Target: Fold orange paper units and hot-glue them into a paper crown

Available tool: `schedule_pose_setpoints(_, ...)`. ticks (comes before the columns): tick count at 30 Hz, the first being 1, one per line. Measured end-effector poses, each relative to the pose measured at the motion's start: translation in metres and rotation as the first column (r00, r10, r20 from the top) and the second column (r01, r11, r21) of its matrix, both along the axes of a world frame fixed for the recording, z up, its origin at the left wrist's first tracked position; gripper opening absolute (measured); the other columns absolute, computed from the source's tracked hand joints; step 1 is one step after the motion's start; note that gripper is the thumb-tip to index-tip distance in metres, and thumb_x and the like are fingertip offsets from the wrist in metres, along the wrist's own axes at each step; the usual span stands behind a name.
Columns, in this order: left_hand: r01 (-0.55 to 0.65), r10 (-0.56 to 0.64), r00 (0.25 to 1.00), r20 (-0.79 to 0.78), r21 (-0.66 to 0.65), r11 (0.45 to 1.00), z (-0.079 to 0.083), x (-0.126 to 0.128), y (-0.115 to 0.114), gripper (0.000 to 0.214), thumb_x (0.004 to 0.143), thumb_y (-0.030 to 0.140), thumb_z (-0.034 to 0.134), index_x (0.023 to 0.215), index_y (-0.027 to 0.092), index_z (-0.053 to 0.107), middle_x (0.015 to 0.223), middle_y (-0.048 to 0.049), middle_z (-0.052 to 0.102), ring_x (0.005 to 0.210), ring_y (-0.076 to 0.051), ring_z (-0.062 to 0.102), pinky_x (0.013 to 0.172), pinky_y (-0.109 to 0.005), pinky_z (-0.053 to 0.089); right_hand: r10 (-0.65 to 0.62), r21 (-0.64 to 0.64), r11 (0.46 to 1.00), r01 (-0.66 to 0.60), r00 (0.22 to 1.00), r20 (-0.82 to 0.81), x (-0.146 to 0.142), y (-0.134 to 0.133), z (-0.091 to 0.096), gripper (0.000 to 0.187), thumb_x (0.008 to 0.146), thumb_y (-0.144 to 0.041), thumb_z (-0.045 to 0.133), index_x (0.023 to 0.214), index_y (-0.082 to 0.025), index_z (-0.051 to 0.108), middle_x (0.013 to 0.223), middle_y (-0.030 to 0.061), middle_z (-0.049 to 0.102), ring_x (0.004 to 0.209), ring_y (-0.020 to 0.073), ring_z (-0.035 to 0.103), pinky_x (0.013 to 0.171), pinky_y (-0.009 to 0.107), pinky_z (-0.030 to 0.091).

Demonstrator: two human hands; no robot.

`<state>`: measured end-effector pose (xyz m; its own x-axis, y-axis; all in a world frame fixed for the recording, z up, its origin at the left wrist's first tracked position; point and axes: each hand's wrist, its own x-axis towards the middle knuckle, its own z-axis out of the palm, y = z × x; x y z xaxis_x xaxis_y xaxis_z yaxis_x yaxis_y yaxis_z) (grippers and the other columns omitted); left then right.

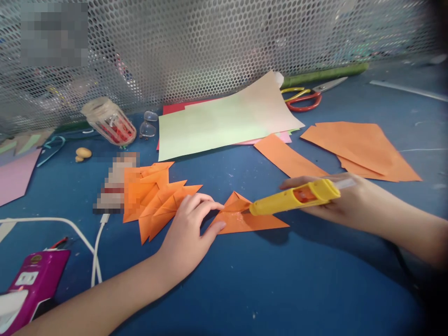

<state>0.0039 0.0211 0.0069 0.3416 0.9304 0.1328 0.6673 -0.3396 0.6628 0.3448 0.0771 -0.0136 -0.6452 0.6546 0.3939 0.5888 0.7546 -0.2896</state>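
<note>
My right hand (345, 200) is wrapped round a yellow glue gun (296, 198), whose tip touches a folded orange paper piece (250, 221) lying on the blue table (273, 289). My left hand (191, 231) pinches the left corner of that folded piece, thumb and fingers together, holding it down. Just left of that hand lies a stack of several similar folded orange pieces (154, 198).
Cream and pink paper sheets (224, 121) lie at the back, orange offcuts (360, 149) to the right, scissors (308, 99) behind. A tipped jar (109, 121), glasses (149, 125), white cables (96, 247) and a purple power strip (33, 282) sit left. A perforated metal screen (224, 42) bounds the back.
</note>
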Motion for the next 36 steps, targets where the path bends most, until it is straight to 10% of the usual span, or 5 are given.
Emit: schedule_pose_setpoints(36, 0.0, 0.0, 1.0, 0.013, -0.029, 1.0, 0.0, 0.0, 0.0, 0.013, 0.099, 0.02, 0.067, 0.11, 0.027, 0.071, 0.11, -0.0037, 0.069, 0.113, -0.026, 0.067, 0.102, -0.045, 0.057, -0.017, 0.154, 0.988, 0.024, 0.999, -0.046, -0.025, -0.01, -0.004, 0.026, 0.11, -0.034, 0.043, 0.114, -0.026, 0.067, 0.08, 0.0009, 0.078, 0.058, 0.0162, 0.071, 0.051, 0.028, 0.049)
